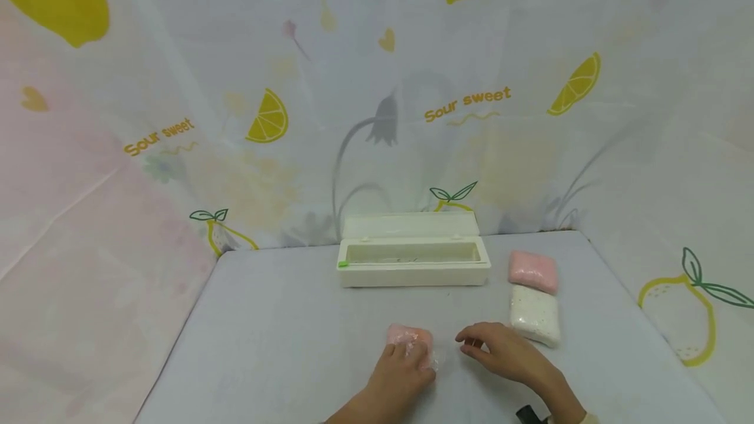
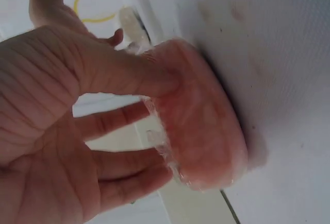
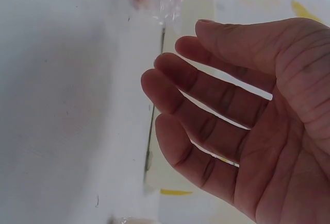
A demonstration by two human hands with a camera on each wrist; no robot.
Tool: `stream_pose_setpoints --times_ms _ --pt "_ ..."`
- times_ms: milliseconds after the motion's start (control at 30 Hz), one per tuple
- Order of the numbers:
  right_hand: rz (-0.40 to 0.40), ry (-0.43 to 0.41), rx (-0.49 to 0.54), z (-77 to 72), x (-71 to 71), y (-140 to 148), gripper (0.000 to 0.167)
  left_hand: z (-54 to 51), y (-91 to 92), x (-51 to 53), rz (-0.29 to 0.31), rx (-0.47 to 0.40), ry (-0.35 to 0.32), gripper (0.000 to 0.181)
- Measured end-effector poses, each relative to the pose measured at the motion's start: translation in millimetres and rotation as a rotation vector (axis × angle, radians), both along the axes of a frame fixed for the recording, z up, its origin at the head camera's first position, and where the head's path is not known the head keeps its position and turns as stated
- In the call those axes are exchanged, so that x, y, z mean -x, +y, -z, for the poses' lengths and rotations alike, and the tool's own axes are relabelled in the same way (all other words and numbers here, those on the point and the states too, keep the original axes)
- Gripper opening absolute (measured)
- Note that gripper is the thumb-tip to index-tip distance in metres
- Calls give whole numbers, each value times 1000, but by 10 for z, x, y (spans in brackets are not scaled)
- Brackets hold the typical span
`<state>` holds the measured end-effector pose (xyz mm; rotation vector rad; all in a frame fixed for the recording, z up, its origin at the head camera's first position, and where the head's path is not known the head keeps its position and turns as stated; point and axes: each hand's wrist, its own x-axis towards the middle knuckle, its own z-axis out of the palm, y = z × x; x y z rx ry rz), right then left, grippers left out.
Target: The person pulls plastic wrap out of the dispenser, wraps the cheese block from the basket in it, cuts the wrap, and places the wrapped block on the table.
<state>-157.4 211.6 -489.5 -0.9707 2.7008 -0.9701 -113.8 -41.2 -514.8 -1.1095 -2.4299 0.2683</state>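
Note:
My left hand (image 1: pixel 399 375) grips a soft-looking pink block in clear plastic wrap (image 1: pixel 412 334) at the front middle of the table. In the left wrist view the thumb presses one face of the wrapped pink block (image 2: pixel 206 131), while the fingers lie on its other side. To its right, my right hand (image 1: pixel 503 353) hovers with loosely bent fingers and holds nothing; the right wrist view shows its bare palm (image 3: pixel 273 162). Nearest to that hand is a wrapped white block (image 1: pixel 535 315), with a second wrapped pink block (image 1: pixel 533 270) touching its far edge.
A long white box (image 1: pixel 412 277) stands at the back of the table, its lid (image 1: pixel 412 224) raised behind it. A small green tab (image 1: pixel 343 264) sits at its left front corner. Printed cloth walls (image 1: pixel 353 84) enclose the back and sides.

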Motion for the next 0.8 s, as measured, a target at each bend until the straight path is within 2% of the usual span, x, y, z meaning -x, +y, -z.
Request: stream_pose_setpoints --times_ms 67,200,267,333,400,433,600,700,800 --pt "-9 3 8 9 -1 -1 17 -9 -34 27 29 14 -25 19" --pt "-45 29 29 47 -13 -11 16 18 -128 105 78 -20 -12 25" --pt "-66 87 31 81 -30 -28 20 21 -174 138 90 -38 -19 29" --pt "-87 168 29 129 -46 -59 31 7 -209 155 94 -34 -45 33" --pt "-104 268 10 183 -45 -105 45 -4 -225 167 78 -10 -57 34" --pt "-109 311 -4 209 -42 -135 51 -14 -226 160 59 7 -88 38" --pt "-188 502 -16 312 9 -278 76 -28 -200 90 -39 62 -146 60" --pt "-235 600 -5 351 21 -332 82 -10 -156 59 -56 47 -107 54" --pt "-250 624 -42 378 16 -370 80 -3 -131 52 -53 35 -56 43"
